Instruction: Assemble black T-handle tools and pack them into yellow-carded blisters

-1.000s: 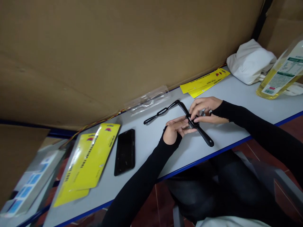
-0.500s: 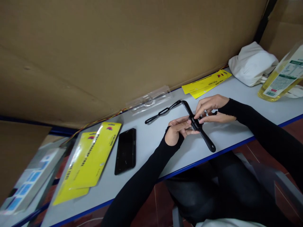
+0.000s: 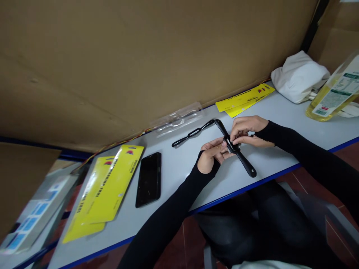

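My left hand is closed on a black spokeshave at its middle, with the thumb on top and fingers beneath. The tool is held at a slant over the front of the table, one handle pointing to the wall and the other towards me. My right hand pinches thumb and fingertips together at the tool's middle, over a small shiny spot. What lies between those fingertips is too small to make out. A second, slimmer black two-handled piece with an open slot lies on the table, just left of the spokeshave's far handle.
A black phone and yellow printed cards lie on the left of the table. Clear plastic packaging and more yellow cards are along the cardboard wall. A white bag and a bottle of yellow liquid stand right.
My right hand has shifted slightly left, its fingertips closing in on the spokeshave's middle. The spokeshave has turned a little in my left hand.
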A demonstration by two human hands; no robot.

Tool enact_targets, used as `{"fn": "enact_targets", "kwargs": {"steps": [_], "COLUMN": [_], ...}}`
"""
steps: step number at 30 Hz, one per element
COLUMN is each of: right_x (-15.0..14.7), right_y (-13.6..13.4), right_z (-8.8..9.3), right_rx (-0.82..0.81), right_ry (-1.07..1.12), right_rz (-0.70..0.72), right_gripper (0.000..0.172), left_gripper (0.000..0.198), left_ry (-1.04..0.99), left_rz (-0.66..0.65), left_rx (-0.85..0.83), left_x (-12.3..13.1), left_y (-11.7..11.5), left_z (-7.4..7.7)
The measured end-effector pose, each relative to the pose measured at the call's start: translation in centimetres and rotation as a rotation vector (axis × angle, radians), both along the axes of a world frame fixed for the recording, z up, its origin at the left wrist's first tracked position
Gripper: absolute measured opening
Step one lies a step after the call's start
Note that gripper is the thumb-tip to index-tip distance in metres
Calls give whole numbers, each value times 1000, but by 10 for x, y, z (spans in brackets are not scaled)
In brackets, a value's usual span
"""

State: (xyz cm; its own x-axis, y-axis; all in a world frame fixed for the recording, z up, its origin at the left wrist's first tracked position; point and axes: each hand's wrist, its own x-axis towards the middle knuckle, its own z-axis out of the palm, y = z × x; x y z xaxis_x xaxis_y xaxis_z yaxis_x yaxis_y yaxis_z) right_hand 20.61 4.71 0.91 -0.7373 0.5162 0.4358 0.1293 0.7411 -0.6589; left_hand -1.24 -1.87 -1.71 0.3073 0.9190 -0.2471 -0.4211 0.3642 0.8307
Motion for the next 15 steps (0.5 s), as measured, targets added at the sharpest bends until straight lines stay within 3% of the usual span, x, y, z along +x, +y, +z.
{"fn": "enact_targets", "kwargs": {"steps": [5,15], "right_x": [2,7], "right_y": [1,2], "right_z": [2,6], "right_rx": [-75,-134], "right_ry": [-17,13], "right_rz": [77,94], "right_gripper": [19,21], "left_gripper": [34,41], "left_ry": [-8,24], "left_rz": [-34,-30], "left_rx": [-19,-42], "left_x": [0,2], "left_y": [1,0], "left_z": [0,8]}}
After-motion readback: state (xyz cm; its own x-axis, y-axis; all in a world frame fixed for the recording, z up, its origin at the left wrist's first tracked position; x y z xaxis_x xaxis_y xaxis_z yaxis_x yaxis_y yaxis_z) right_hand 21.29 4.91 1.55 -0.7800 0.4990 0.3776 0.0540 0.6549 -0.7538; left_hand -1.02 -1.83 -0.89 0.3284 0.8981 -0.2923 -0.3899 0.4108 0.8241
